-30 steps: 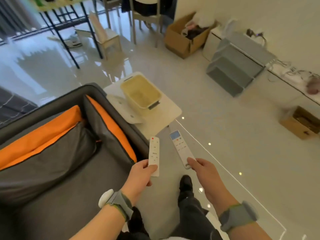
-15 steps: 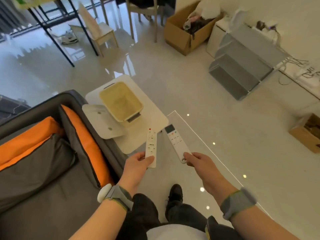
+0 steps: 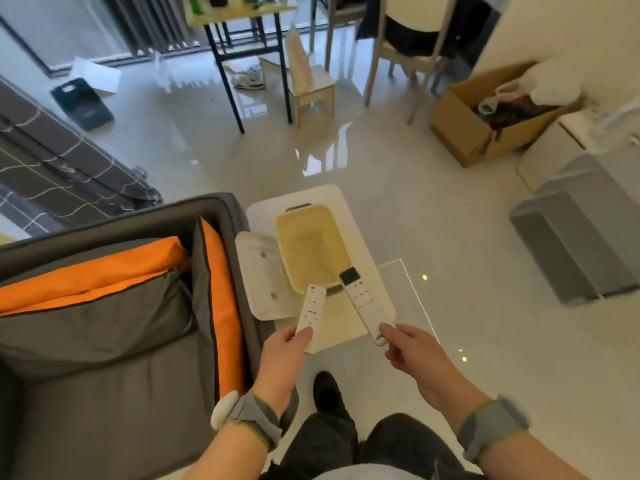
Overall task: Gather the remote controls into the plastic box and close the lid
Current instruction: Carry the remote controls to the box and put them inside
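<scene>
My left hand [image 3: 284, 355] grips the near end of a slim white remote [image 3: 312, 308] with a red button at its tip. In my right hand [image 3: 412, 351] is a longer white remote with a small screen [image 3: 363, 303], pinched by its near end. Both remotes point toward the open cream plastic box [image 3: 304, 247], which stands empty on a small white table [image 3: 360, 237]. The longer remote's tip hangs over the box's near right corner. The white lid [image 3: 263, 275] lies flat to the left of the box.
A grey sofa with orange cushions [image 3: 114, 306] fills the left side, touching the small table. Grey step boxes [image 3: 581, 230] stand at the right, a cardboard box [image 3: 485, 112] behind them. A black-legged table [image 3: 242, 50] and wooden chairs stand at the back on glossy floor.
Both hands have carried their remotes forward, closer to the box; the longer remote's tip now reaches over its near corner. The view has shifted forward and up the room.
</scene>
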Available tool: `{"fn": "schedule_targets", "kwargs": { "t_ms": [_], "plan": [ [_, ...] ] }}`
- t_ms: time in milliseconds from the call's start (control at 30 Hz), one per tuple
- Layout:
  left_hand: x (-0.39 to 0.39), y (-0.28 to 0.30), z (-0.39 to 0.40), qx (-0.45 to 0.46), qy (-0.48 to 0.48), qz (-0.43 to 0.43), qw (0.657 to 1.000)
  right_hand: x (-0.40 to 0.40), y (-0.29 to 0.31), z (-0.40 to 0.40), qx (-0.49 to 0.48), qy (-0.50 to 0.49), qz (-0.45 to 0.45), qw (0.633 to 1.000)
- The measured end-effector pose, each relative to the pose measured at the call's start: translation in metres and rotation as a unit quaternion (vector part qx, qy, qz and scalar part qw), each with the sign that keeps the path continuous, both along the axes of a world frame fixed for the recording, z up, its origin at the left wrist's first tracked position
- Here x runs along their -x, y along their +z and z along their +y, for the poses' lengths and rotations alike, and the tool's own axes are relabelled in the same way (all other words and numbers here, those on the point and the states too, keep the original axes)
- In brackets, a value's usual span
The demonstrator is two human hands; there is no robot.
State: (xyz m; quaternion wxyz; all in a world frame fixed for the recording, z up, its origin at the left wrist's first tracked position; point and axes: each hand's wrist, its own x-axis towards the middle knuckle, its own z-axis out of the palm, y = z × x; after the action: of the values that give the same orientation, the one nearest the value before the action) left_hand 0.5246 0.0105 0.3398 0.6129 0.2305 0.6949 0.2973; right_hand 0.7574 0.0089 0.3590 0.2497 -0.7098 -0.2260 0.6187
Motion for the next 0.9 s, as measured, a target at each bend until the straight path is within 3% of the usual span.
{"fn": "schedule_targets", "kwargs": {
  "t_ms": [267, 367, 467, 633, 833, 900],
  "plan": [
    [0.004, 0.010, 0.043, 0.011, 0.040, -0.001, 0.999, 0.016, -0.021, 0.095, 0.063, 0.015, 0.019, 0.998],
    [0.008, 0.002, 0.054, 0.054, 0.103, -0.042, 0.992, 0.030, -0.049, 0.146, 0.104, 0.054, 0.021, 0.993],
    [0.011, -0.009, 0.058, 0.094, 0.198, -0.086, 0.972, 0.053, -0.085, 0.197, 0.144, 0.124, 0.020, 0.982],
    [0.002, -0.041, 0.054, 0.128, 0.278, -0.081, 0.949, 0.100, -0.166, 0.258, 0.209, 0.208, 0.007, 0.955],
    [-0.009, -0.104, 0.071, 0.153, 0.300, -0.089, 0.937, 0.135, -0.272, 0.287, 0.251, 0.235, -0.013, 0.939],
    [-0.010, -0.107, 0.082, 0.138, 0.295, -0.081, 0.942, 0.134, -0.283, 0.286, 0.248, 0.240, -0.002, 0.939]
  ]
}}
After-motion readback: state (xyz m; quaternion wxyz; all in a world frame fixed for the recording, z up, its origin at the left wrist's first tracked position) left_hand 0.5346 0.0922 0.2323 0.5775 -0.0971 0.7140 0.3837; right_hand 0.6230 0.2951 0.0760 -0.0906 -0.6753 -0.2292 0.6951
